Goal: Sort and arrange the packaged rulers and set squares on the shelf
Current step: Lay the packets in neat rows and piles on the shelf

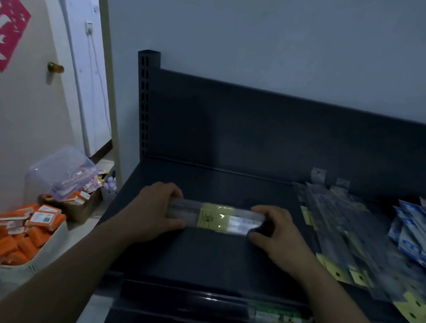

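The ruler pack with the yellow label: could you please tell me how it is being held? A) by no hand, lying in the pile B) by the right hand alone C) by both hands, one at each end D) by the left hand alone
C: the left hand grips one end of the ruler pack and the right hand grips the other.

A red paper cutout hangs on the door near a brass knob. Orange boxes fill a white basket on the floor; a clear plastic tub lies beyond.
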`<action>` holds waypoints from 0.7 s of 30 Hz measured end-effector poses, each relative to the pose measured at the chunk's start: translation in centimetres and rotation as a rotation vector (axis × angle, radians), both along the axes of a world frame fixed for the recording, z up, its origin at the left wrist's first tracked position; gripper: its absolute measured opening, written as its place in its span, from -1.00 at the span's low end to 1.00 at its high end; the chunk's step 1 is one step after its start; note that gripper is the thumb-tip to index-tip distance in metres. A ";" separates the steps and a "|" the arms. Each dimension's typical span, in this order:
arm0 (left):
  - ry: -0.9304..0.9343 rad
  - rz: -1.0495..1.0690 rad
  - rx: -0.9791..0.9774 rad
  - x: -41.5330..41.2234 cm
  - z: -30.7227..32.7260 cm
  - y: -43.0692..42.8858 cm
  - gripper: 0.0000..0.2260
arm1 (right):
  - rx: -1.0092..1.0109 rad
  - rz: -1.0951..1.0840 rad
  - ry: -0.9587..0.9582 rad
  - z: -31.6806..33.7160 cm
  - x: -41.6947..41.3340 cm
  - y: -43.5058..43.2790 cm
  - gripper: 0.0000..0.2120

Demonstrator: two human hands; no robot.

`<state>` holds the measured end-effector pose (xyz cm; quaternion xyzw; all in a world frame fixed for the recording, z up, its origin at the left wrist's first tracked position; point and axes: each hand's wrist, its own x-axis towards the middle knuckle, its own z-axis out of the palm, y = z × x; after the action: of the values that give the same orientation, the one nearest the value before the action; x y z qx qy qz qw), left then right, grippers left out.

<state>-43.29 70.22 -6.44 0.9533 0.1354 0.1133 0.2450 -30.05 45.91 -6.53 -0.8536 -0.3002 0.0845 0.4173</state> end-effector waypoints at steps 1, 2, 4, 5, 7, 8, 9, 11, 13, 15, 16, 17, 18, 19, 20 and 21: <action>0.029 -0.037 0.000 0.1 -0.1 -0.2 -0.67 | -0.013 0.016 0.000 -0.1 -0.1 0.0 -0.66; 0.053 -0.087 -0.017 0.2 -0.2 -0.5 -0.71 | -0.012 0.014 0.007 -0.1 -0.2 0.0 -0.72; 0.068 -0.150 -0.028 0.6 -0.1 -1.0 -0.77 | -0.003 0.006 0.007 0.2 -0.1 0.1 -0.82; 0.051 -0.148 -0.004 1.0 0.2 -0.9 -0.79 | -0.003 0.009 0.002 0.5 0.3 0.3 -0.84; 0.003 -0.093 0.032 2.2 1.0 -0.1 -0.81 | 0.012 0.018 -0.018 1.4 1.4 0.9 -0.86; -0.008 -0.057 0.031 3.0 1.7 0.4 -0.80 | 0.024 0.024 -0.029 2.0 2.2 1.3 -0.87; -0.007 -0.027 0.028 3.9 2.3 0.9 -0.79 | 0.042 0.032 -0.030 2.6 3.1 1.9 -0.89; -0.004 0.013 0.062 5.8 3.4 1.8 -0.78 | 0.087 0.053 -0.012 3.7 4.9 3.2 -0.92; 0.028 0.057 0.158 7.6 4.3 2.5 -0.78 | 0.106 0.065 0.011 4.2 6.7 4.7 -0.92; 0.132 0.114 0.255 8.9 4.8 2.9 -0.77 | 0.093 0.073 0.043 3.8 8.3 6.1 -0.93; 0.194 0.129 0.294 9.5 4.7 3.0 -0.78 | 0.077 0.079 0.058 3.5 9.0 6.8 -0.93; 0.254 0.134 0.332 10.0 4.3 3.2 -0.77 | 0.038 0.080 0.057 2.9 9.7 7.4 -0.93; 0.306 0.127 0.373 10.3 3.7 3.3 -0.74 | -0.049 0.070 0.014 2.3 10.3 8.0 -0.90; 0.345 0.111 0.408 10.5 2.9 3.4 -0.68 | -0.187 0.062 -0.067 1.7 10.7 8.3 -0.83; 0.369 0.091 0.426 10.6 1.9 3.3 -0.61 | -0.342 0.063 -0.161 1.1 10.6 8.4 -0.73; 0.378 0.072 0.429 10.5 1.1 3.2 -0.55 | -0.457 0.074 -0.250 0.5 10.3 8.5 -0.63</action>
<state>-32.76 73.42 -5.39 0.9822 0.1853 -0.0320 0.0041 -19.76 54.41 -6.07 -0.9179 -0.3536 0.0592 0.1698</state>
